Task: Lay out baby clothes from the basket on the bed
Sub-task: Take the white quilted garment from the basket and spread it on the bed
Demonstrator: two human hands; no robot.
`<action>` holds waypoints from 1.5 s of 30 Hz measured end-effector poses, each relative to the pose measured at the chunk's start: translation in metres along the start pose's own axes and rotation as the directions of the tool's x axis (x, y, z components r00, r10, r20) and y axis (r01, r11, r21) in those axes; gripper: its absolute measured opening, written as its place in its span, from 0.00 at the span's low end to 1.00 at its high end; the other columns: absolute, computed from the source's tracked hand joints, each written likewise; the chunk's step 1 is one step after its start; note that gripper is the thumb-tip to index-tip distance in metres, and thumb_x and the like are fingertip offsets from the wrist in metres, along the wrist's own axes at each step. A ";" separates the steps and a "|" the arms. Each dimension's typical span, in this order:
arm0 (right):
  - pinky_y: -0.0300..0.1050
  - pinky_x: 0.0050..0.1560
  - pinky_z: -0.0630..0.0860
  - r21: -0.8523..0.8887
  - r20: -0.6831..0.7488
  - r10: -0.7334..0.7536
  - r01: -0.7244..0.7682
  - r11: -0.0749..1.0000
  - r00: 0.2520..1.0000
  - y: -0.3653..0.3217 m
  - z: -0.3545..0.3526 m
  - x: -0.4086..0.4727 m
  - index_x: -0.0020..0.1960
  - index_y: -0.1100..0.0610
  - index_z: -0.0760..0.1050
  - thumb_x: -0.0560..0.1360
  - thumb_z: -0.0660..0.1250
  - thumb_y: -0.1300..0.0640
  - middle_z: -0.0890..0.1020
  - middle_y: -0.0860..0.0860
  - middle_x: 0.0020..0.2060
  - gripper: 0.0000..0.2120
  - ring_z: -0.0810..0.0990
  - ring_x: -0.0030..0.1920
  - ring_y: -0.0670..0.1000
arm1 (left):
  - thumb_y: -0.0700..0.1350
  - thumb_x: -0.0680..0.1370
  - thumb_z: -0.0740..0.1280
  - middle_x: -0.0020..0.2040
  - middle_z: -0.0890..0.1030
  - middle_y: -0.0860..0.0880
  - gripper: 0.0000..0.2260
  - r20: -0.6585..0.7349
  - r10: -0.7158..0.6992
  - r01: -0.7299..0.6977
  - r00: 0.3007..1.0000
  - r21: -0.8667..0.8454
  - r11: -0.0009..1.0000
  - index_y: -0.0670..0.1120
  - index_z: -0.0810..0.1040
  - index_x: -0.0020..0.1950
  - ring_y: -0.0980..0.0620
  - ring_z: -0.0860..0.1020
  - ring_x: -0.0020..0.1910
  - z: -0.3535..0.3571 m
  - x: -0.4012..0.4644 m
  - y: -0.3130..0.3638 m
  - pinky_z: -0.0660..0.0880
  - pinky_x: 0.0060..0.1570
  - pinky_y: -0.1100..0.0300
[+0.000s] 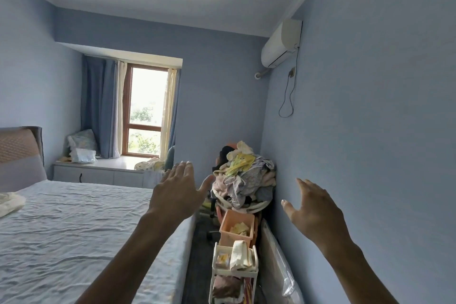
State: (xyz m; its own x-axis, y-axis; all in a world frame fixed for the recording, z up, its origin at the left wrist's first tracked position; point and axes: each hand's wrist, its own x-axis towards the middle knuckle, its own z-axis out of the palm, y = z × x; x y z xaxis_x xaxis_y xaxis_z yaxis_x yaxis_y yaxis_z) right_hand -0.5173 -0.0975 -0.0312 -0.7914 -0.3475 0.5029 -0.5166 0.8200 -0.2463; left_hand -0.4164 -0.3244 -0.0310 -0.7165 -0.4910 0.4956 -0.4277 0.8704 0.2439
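Note:
A white basket [254, 206] heaped with baby clothes [246, 175] stands by the right wall, past the foot of the bed. The bed [74, 229], under a wrinkled pale blue sheet, fills the lower left. A cream garment [9, 202] lies at its left edge near the headboard. My left hand [177, 192] is raised with fingers spread, just left of the basket and holding nothing. My right hand [313, 210] is also spread and bare, right of the basket in front of the wall. Neither hand touches the clothes.
A narrow aisle runs between bed and right wall. It holds a white trolley [234, 269] with a peach bin [237, 227] on top. A flat wrapped panel [278, 266] leans on the wall. Bags [81, 148] sit on the window seat. An air conditioner [281, 44] hangs high.

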 end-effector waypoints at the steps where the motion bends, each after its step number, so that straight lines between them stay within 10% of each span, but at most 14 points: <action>1: 0.42 0.70 0.61 -0.002 0.002 0.004 -0.004 1.000 1.000 0.003 0.012 0.017 0.75 0.55 0.57 0.77 0.62 0.44 0.66 0.51 0.73 0.32 0.63 0.73 0.51 | 0.66 0.77 0.47 0.77 0.58 0.47 0.34 0.003 0.002 -0.002 1.000 0.001 1.000 0.46 0.57 0.76 0.47 0.58 0.76 0.013 0.017 0.000 0.59 0.72 0.49; 16: 0.45 0.69 0.64 0.107 0.054 0.049 -0.055 0.993 0.997 0.095 0.190 0.305 0.75 0.54 0.57 0.76 0.62 0.44 0.65 0.50 0.73 0.32 0.63 0.73 0.51 | 0.64 0.78 0.48 0.77 0.60 0.50 0.31 0.047 0.013 -0.013 0.999 -0.009 1.000 0.48 0.57 0.76 0.49 0.62 0.74 0.203 0.288 0.036 0.62 0.70 0.51; 29: 0.46 0.62 0.69 0.309 0.406 0.152 -0.292 0.905 0.901 0.164 0.412 0.447 0.68 0.52 0.70 0.75 0.67 0.49 0.76 0.52 0.65 0.23 0.74 0.64 0.53 | 0.56 0.79 0.60 0.65 0.75 0.46 0.21 0.353 0.174 -0.077 0.919 -0.270 0.960 0.50 0.68 0.71 0.46 0.74 0.61 0.470 0.419 -0.010 0.72 0.55 0.52; 45: 0.37 0.42 0.76 0.127 0.873 0.268 -0.719 0.683 0.408 0.276 0.812 0.433 0.62 0.51 0.73 0.73 0.70 0.60 0.78 0.54 0.55 0.18 0.76 0.40 0.47 | 0.43 0.76 0.69 0.60 0.78 0.51 0.17 0.850 0.323 0.262 0.417 -0.453 0.852 0.50 0.75 0.65 0.52 0.77 0.42 0.886 0.448 -0.056 0.74 0.45 0.59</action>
State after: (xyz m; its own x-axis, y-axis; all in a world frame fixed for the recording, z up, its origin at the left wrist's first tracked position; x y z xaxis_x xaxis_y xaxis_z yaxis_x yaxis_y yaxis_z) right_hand -1.2683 -0.3909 -0.5541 -0.7465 -0.3190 -0.5839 0.1751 0.7525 -0.6349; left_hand -1.2021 -0.6260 -0.5609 -0.9051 0.0453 -0.4229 -0.3027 0.6298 0.7154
